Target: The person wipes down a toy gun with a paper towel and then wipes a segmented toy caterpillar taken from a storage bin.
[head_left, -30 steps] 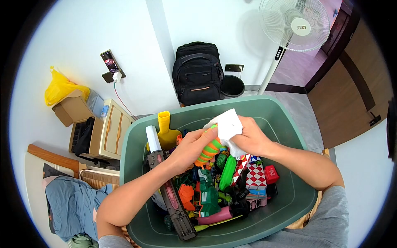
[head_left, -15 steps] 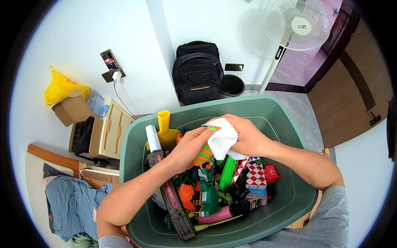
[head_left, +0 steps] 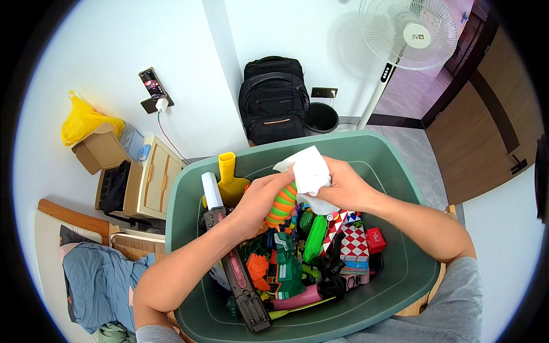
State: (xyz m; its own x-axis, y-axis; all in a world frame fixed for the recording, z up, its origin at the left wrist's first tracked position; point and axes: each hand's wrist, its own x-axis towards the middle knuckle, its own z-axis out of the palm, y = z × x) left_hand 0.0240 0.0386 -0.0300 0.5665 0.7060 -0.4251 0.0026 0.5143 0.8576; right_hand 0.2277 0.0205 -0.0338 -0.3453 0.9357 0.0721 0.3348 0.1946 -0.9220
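Over the bin, my left hand (head_left: 260,200) is closed around an orange and green segmented toy (head_left: 280,208), perhaps a caterpillar; part of it is hidden by the fingers. My right hand (head_left: 345,186) grips a white wipe (head_left: 312,174) that covers the toy's upper end. Below both hands, the green plastic bin (head_left: 389,163) is filled with mixed toys. Among them lie a bright green block-like piece (head_left: 315,239), a red and white checkered puzzle (head_left: 354,243), a dark green toy (head_left: 290,279) and a long dark toy with a battery slot (head_left: 246,288).
A yellow scoop-like toy (head_left: 231,186) leans at the bin's far left. Behind the bin stand a black backpack (head_left: 273,103), a black trash can (head_left: 322,118) and a white fan (head_left: 416,35). A small cabinet (head_left: 160,177) with a cardboard box is on the left.
The white wipe has shifted up and spread at the toy's upper end, with my right hand. More of the striped toy now shows below it. The bin has not moved.
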